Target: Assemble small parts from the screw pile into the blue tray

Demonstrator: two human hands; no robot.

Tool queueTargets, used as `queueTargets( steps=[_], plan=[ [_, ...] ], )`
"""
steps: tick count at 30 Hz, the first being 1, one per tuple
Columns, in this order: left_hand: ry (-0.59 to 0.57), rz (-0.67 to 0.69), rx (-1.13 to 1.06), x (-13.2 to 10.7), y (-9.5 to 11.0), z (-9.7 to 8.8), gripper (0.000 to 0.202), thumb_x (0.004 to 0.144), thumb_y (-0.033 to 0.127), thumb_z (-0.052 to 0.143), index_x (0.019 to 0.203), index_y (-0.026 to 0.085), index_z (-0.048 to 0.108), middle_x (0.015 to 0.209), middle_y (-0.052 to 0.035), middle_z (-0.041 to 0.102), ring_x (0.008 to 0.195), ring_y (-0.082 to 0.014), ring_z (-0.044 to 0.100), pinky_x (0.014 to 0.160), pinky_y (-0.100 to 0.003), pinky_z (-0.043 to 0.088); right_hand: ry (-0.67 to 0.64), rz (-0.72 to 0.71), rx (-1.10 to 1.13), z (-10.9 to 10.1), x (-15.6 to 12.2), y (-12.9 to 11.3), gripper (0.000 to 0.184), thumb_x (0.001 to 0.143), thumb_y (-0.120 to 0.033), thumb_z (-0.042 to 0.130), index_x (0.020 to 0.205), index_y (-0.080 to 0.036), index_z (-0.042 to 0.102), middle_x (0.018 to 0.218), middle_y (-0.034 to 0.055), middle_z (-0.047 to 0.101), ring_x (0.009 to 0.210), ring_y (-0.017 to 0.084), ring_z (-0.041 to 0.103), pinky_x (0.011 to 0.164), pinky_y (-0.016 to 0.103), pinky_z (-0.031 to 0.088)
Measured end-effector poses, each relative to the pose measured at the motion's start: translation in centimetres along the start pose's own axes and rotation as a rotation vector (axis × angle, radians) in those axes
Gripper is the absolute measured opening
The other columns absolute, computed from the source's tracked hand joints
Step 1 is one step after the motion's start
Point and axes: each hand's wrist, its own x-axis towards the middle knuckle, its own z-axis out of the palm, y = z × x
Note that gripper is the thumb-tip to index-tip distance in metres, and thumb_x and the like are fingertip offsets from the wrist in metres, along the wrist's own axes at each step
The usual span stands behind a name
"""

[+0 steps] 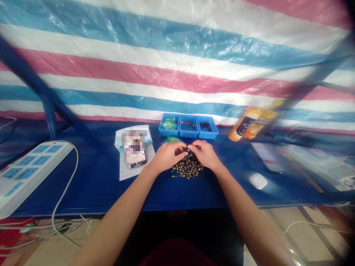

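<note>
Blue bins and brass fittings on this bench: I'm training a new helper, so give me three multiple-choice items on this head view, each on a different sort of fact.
1. Where do the loose brass fittings lie?
A. On the blue workbench, below the hands
B. In the middle bin
C. On the power strip

2. How many blue bins stand in the row?
A. Two
B. Three
C. Five

3. What are the hands doing?
A. Holding a bottle
B. Resting flat on the phone
C. Meeting at a small dark part

Answers:
1 A: the pile sits outside the bins.
2 B: three stand side by side.
3 C: the left hand and right hand meet there.
</note>
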Motion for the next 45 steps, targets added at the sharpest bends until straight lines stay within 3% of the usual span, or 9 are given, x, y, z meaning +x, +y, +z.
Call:
queueTargets(
  steps=[12,22,29,32,34,36,41,45],
  plan=[
    [0.016,0.047,0.042,0.1,0.8,0.4,0.023,0.095,0.039,0.053,0.093,0.025,0.072,0.082,0.0000,0.071,0.070,-0.0154,0.062,0.068,-0.028,0.044,-0.021,-0.023,0.217,0.4,-0.2,-0.5,0.036,0.093,-0.051,0.052,0.078,-0.021,0.063,0.079,-0.0002,0.066,0.076,0.016,0.058,0.074,0.028,0.044],
    [0.028,0.052,0.058,0.1,0.8,0.4,0.024,0.096,0.040,0.053,0.093,0.025,0.071,0.081,-0.0006,0.071,0.070,-0.0158,0.061,0.068,-0.028,0.044,-0.046,-0.045,0.145,0.4,-0.4,-1.0,0.042,0.097,-0.051,0.045,0.068,-0.021,0.052,0.067,-0.0035,0.054,0.069,0.014,0.052,0.069,0.026,0.039],
    [0.076,0.024,0.078,0.0,0.9,0.1,0.026,0.097,0.038,0.050,0.092,0.024,0.071,0.085,0.0000,0.072,0.071,-0.0154,0.062,0.069,-0.028,0.044,-0.020,0.048,0.278,0.3,-0.1,-0.7,0.046,0.094,-0.053,0.049,0.062,-0.020,0.051,0.060,-0.0028,0.048,0.061,0.013,0.047,0.062,0.027,0.038],
    [0.112,-0.007,0.086,0.0,0.6,0.2,0.024,0.096,0.035,0.049,0.093,0.025,0.070,0.089,0.0001,0.073,0.075,-0.0161,0.064,0.072,-0.028,0.046,0.082,0.092,0.457,0.6,0.2,-0.5,0.036,0.087,-0.056,0.058,0.093,-0.021,0.062,0.077,-0.0008,0.059,0.065,0.014,0.055,0.066,0.028,0.046],
    [0.124,-0.026,0.093,0.0,0.4,0.3,0.023,0.096,0.035,0.050,0.093,0.025,0.070,0.089,-0.0002,0.074,0.076,-0.0168,0.065,0.073,-0.028,0.047,0.166,0.138,0.522,0.8,0.4,-0.1,0.056,0.081,-0.057,0.065,0.124,-0.024,0.054,0.089,0.0011,0.063,0.066,0.014,0.057,0.065,0.029,0.048],
    [0.133,-0.042,0.108,0.1,0.2,0.3,0.022,0.095,0.035,0.050,0.094,0.025,0.070,0.090,-0.0003,0.074,0.076,-0.0174,0.066,0.073,-0.029,0.047,0.226,0.178,0.485,0.9,0.6,0.5,0.066,0.079,-0.056,0.068,0.133,-0.024,0.049,0.089,0.0014,0.063,0.062,0.014,0.054,0.060,0.029,0.048],
    [0.162,-0.094,0.142,0.1,0.0,0.3,0.021,0.094,0.034,0.051,0.093,0.026,0.070,0.090,-0.0008,0.075,0.077,-0.0190,0.067,0.073,-0.030,0.047,0.212,0.138,0.259,0.1,0.7,1.6,0.028,0.086,-0.045,0.059,0.097,-0.021,0.069,0.079,0.0027,0.068,0.065,0.017,0.058,0.067,0.032,0.048],
    [0.173,-0.131,0.134,0.0,-0.1,0.2,0.020,0.093,0.032,0.052,0.093,0.026,0.070,0.092,-0.0010,0.075,0.081,-0.0203,0.068,0.075,-0.031,0.047,0.022,0.087,0.126,-0.8,0.4,1.4,0.020,0.085,-0.038,0.060,0.088,-0.023,0.073,0.085,0.0021,0.073,0.077,0.019,0.064,0.078,0.033,0.048]
  ],
)
